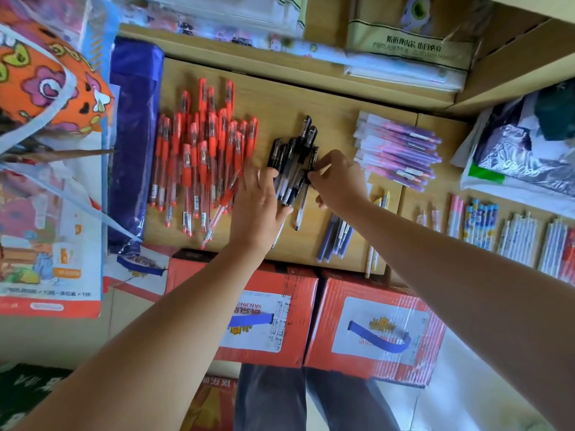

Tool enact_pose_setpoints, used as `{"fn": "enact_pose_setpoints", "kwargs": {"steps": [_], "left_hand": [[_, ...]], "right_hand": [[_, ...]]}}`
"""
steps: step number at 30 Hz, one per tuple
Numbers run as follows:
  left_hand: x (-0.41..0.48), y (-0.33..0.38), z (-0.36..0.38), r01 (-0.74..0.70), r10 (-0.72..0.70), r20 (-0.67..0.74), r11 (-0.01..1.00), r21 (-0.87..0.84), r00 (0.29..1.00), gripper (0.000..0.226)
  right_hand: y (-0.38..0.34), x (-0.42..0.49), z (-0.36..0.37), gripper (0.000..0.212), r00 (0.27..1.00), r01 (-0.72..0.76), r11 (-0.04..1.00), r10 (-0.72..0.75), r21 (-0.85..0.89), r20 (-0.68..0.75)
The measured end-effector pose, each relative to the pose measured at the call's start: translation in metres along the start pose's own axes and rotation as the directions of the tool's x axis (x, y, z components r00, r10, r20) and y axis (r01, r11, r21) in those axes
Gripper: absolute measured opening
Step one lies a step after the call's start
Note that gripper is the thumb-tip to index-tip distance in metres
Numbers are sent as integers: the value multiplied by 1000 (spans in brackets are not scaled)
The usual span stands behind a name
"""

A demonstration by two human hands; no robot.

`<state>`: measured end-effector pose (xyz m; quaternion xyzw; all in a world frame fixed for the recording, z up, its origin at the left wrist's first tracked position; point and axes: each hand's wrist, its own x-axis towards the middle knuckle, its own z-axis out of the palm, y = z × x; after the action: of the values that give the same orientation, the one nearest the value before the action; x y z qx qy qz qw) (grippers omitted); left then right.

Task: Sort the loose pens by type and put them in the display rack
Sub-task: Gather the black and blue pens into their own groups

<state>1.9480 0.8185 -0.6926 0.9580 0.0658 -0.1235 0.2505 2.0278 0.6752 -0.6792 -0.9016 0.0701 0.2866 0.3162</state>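
Observation:
A group of black-capped pens (294, 157) lies in the middle of the wooden shelf (336, 119). My left hand (259, 203) rests flat against the left side of this group, fingers straight, thumb under the pens. My right hand (339, 180) pinches a black pen on the group's right side. To the left lies a wide batch of red pens (202, 150). Purple and white pens (398, 150) are stacked at the right. A few dark blue pens (336, 237) lie near the shelf's front edge.
A blue folded bag (133, 135) borders the red pens on the left. Two red cartons (373, 331) stand below the shelf's front edge. Rows of white and blue pens (497, 231) fill the right shelf. Packaged goods hang at the left and back.

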Motion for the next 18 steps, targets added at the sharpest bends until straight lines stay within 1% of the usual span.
{"fn": "enact_pose_setpoints", "kwargs": {"steps": [3, 5, 8, 12, 15, 16, 18], "left_hand": [[2, 7, 1, 22, -21, -22, 1000, 15, 1000, 56], [2, 8, -1, 16, -16, -22, 1000, 23, 1000, 54], [2, 6, -3, -5, 5, -3, 999, 53, 1000, 59], [0, 4, -3, 2, -2, 11, 999, 44, 1000, 61], [1, 5, -4, 8, -8, 20, 1000, 23, 1000, 62], [2, 5, -5, 9, -9, 27, 1000, 21, 1000, 61], [3, 7, -6, -22, 22, 14, 999, 30, 1000, 59]], "right_hand": [[0, -6, -3, 40, 990, 143, 986, -144, -86, -5], [0, -7, 0, 54, 984, 180, 977, -180, -116, 15], [-2, -3, 7, 63, 986, 168, 979, -168, -116, 13], [-6, 7, 1, 74, 990, 139, 982, -142, -130, -10], [-9, 19, -7, 84, 984, 171, 977, -175, -130, -20], [-10, 24, -9, 89, 983, 180, 972, -184, -153, -15], [-15, 32, -12, 90, 984, 177, 962, -177, -208, 16]]}}
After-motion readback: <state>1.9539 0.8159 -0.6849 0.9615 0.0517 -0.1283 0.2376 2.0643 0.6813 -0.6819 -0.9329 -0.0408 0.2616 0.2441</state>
